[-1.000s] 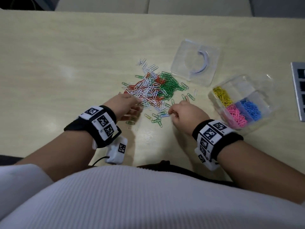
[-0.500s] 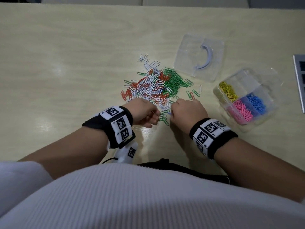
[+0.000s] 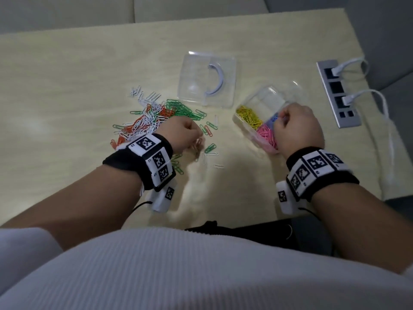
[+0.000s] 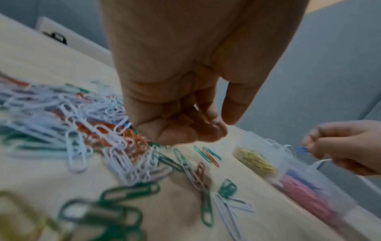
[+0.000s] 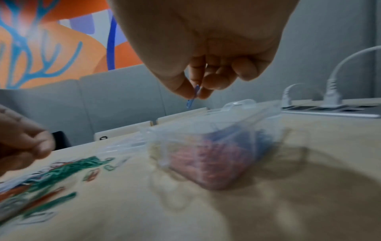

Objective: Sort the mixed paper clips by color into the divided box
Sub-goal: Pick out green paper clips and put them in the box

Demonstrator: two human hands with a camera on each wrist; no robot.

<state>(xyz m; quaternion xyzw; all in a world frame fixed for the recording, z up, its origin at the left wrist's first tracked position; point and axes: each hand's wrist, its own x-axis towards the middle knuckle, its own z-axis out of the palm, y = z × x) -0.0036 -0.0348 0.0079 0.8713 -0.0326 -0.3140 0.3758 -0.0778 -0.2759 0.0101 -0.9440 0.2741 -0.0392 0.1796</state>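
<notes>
A mixed pile of paper clips [image 3: 152, 117], white, orange and green, lies mid-table. To its right stands the clear divided box [image 3: 266, 95], with yellow clips [image 3: 249, 117], pink clips [image 3: 267, 135] and blue clips [image 3: 273, 119] in separate compartments. My right hand [image 3: 282, 118] hovers over the box's blue section. It pinches one blue clip [image 5: 192, 97] between thumb and forefinger, above the box rim [image 5: 237, 104]. My left hand [image 3: 196, 139] sits at the pile's near right edge. Its fingers [image 4: 206, 128] are curled together, and I see no clip in them.
The box's clear lid [image 3: 207, 81] lies flat behind the pile. Loose green and white clips [image 3: 210, 148] are scattered between my hands. A grey power strip [image 3: 337, 95] with white plugged-in cables runs along the table's right edge, just beyond the box.
My right hand has left the pile and moved right, over the box, with a blue clip in its pinch. My left hand has stayed at the pile's near edge.
</notes>
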